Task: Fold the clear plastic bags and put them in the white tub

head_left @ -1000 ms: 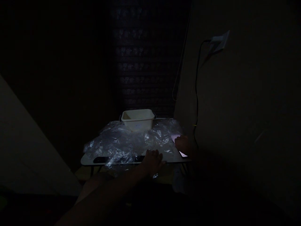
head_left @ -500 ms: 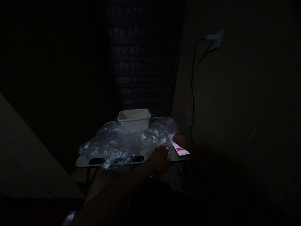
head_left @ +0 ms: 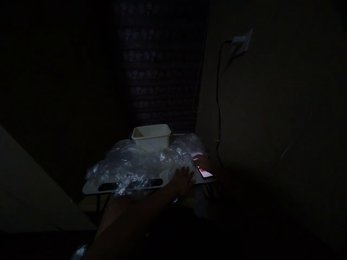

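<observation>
In dim light a phone (head_left: 207, 174) lies on the right end of a small white folding table (head_left: 90, 188), its screen lit white with a red patch. My right hand (head_left: 204, 163) is stretched over the upper part of the screen, fingers reaching left and not wrapped round it; whether they touch the glass I cannot tell. Close by, my left hand (head_left: 183, 180) rests at the table's front edge, fingers spread and nothing held. Crumpled clear plastic sheeting (head_left: 127, 160) covers much of the tabletop, with its right part near both hands.
Toward the back of the table a cream plastic tub (head_left: 154, 142) with dark side handles sits among the plastic. A dark slatted blind (head_left: 162, 76) hangs behind. On the right wall, a black cable (head_left: 218, 101) runs down from a socket (head_left: 242, 43).
My right hand has shifted over the phone and covers more of its screen. The left hand's fingers have spread wider. The whole view has moved slightly.
</observation>
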The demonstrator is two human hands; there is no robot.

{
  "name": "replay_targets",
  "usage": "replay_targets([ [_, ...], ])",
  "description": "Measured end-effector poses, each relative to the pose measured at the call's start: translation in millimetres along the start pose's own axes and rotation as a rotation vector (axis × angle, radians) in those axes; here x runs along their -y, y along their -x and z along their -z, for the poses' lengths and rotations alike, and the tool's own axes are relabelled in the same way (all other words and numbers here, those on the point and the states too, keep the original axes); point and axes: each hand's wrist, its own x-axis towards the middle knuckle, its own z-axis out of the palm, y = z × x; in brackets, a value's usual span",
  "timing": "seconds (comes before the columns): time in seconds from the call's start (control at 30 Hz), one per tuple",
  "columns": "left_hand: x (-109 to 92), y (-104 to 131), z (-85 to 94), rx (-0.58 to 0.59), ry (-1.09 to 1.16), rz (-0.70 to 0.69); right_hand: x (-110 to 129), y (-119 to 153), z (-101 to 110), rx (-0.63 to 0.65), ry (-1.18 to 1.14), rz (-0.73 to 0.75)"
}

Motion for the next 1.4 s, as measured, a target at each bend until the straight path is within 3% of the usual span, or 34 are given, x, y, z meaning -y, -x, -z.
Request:
replay_targets([
  [0.2,-0.2,1.3,-0.6,-0.035,-0.019,-0.004,-5.6,-0.9,-7.5,0.054,0.037,0.075],
  [0.43,5.4,-1.2,17.5,-0.061,-0.058,0.057,-8.0,1.9,-10.7,0.079,0.252,0.209],
  [0.6,14.8,-1.3,11.4,-0.109,-0.062,0.034,-5.5,7.8,-9.9,0.078,0.527,0.366],
  [0.73,17.0,2.2,0.7,-0.025,-0.068,0.056,-6.4,29.5,-16.5,0.117,0.839,0.556],
  [0.83,17.8,5.7,0.8,0.031,-0.075,0.053,-12.5,46.6,-26.4,0.073,1.004,0.64],
  [1.1,25.7,9.9,6.6,-0.041,-0.067,0.032,-18.6,50.9,-28.1,0.106,1.0,0.65],
  [1.23,38.4,11.4,18.3,-0.068,-0.056,0.0,-16.7,49.2,-22.4,0.141,0.996,0.611],
  [1.4,55.9,37.4,28.9,-0.03,0.019,-0.106,-15.9,49.8,-3.4,0.195,1.024,0.623],
])
